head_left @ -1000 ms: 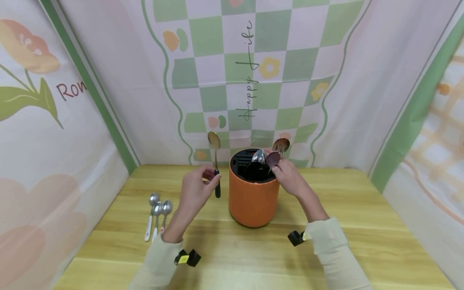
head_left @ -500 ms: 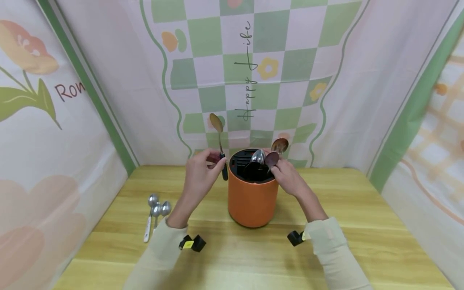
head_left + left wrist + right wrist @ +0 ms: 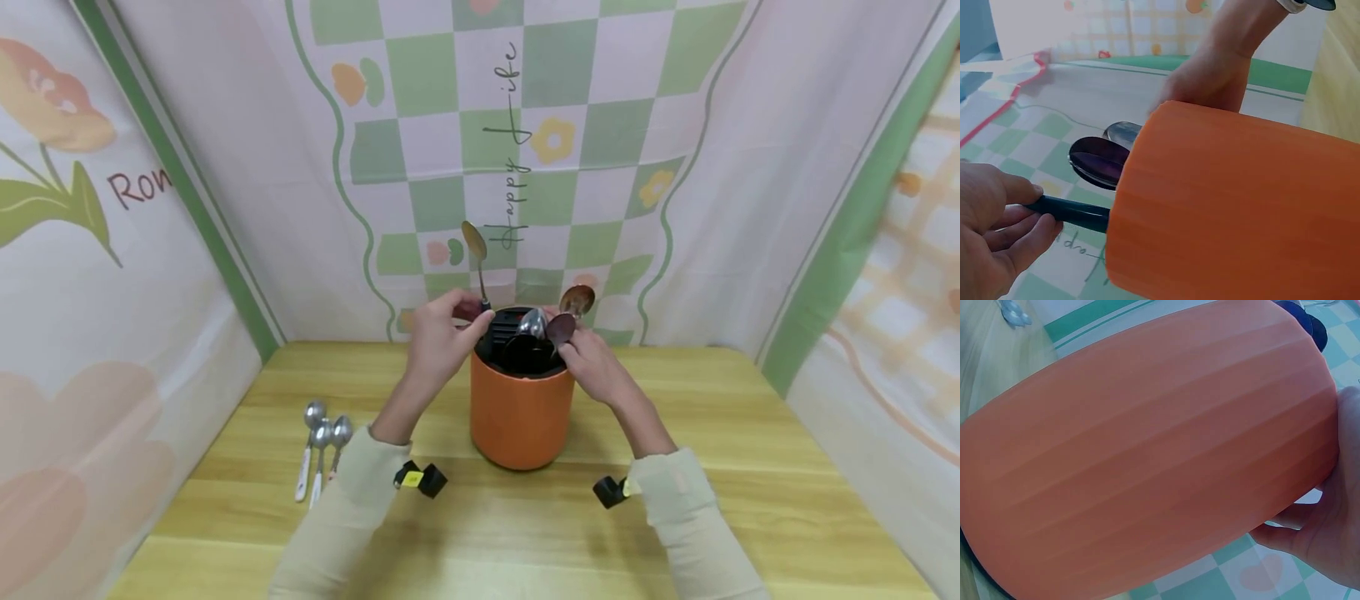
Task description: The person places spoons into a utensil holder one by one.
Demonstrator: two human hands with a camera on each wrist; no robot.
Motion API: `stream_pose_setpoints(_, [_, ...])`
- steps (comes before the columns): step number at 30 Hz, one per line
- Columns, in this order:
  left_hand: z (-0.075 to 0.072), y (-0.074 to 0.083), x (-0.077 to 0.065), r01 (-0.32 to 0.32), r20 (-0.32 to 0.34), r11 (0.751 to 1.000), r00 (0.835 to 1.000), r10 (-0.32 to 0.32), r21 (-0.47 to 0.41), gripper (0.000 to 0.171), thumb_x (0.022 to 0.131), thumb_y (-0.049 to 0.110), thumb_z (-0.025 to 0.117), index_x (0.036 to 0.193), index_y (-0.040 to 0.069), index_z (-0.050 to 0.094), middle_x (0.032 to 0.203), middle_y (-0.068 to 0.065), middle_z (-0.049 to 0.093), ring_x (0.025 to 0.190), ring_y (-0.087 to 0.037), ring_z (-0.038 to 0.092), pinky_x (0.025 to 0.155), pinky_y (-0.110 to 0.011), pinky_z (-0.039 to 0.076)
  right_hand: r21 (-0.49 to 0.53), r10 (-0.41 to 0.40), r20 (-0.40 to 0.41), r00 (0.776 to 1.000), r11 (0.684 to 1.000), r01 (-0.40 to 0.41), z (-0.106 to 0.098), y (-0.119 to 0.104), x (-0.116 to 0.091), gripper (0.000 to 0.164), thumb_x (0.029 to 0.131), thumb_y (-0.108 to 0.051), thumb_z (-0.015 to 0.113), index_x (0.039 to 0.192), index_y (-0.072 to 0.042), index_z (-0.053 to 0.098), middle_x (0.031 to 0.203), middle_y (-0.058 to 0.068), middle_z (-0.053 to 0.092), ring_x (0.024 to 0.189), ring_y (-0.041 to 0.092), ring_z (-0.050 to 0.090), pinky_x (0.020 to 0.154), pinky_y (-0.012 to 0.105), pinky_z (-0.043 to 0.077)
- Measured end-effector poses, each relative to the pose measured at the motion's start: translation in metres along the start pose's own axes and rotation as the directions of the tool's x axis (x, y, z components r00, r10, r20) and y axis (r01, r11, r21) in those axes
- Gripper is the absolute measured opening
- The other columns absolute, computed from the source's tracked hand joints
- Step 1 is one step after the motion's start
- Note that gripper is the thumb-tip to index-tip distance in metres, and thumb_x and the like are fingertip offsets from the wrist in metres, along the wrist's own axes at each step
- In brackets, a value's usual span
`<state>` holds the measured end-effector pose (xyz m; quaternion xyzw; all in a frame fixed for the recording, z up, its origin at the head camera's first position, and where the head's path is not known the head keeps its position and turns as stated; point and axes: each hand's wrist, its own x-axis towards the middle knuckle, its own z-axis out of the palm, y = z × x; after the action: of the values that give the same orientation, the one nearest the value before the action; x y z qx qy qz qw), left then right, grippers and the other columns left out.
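Observation:
My left hand (image 3: pixel 444 337) pinches the black handle (image 3: pixel 1075 212) of a gold-bowled spoon (image 3: pixel 474 240) between thumb and fingers. The spoon stands nearly upright, bowl up. In the left wrist view, its handle's lower end passes behind the rim of an orange utensil holder (image 3: pixel 521 421). My right hand (image 3: pixel 596 367) grips the holder's right side near the rim, its fingers partly hidden behind. Inside stand a silver spoon (image 3: pixel 533 322), a dark spoon (image 3: pixel 561 329) and a copper-coloured spoon (image 3: pixel 578 298), bowls up. Black slotted dividers fill the holder's top.
Several silver spoons (image 3: pixel 322 433) with white handles lie on the wooden table (image 3: pixel 480 542) at the left, beside my left forearm. A printed cloth (image 3: pixel 487 150) hangs right behind the table, with more cloth at both sides.
My left hand has carried the gold spoon up and to the right, from beside the holder to over its left rim, lowering the handle's end inside. The right hand stays on the holder.

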<state>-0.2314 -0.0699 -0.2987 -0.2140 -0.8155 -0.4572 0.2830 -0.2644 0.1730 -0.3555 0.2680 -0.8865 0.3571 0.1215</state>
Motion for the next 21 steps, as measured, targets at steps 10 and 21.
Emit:
stream_pose_setpoints(10, [0.013, -0.008, -0.002, 0.026, 0.063, 0.997, 0.998, -0.031, 0.074, 0.013, 0.087, 0.012, 0.076, 0.095, 0.003, 0.072, 0.086, -0.01, 0.075, 0.08, -0.021, 0.073, 0.067, -0.025, 0.06, -0.013, 0.013, 0.01, 1.0, 1.0, -0.013, -0.001, -0.002, -0.001, 0.055, 0.097, -0.013, 0.035, 0.151, -0.004, 0.041, 0.152, 0.02, 0.046, 0.139, 0.04, 0.044, 0.109, 0.057, 0.039])
stream_pose_setpoints(21, [0.021, -0.013, -0.007, 0.016, 0.126, 0.986, 0.991, -0.037, 0.164, 0.013, 0.087, 0.015, 0.076, 0.096, 0.005, 0.073, 0.087, -0.007, 0.075, 0.079, -0.017, 0.07, 0.069, -0.026, 0.058, -0.007, -0.009, -0.003, 1.0, 1.0, 0.009, 0.0, 0.0, 0.0, 0.053, 0.099, -0.013, 0.034, 0.15, -0.003, 0.043, 0.154, 0.019, 0.044, 0.142, 0.039, 0.04, 0.114, 0.057, 0.035])
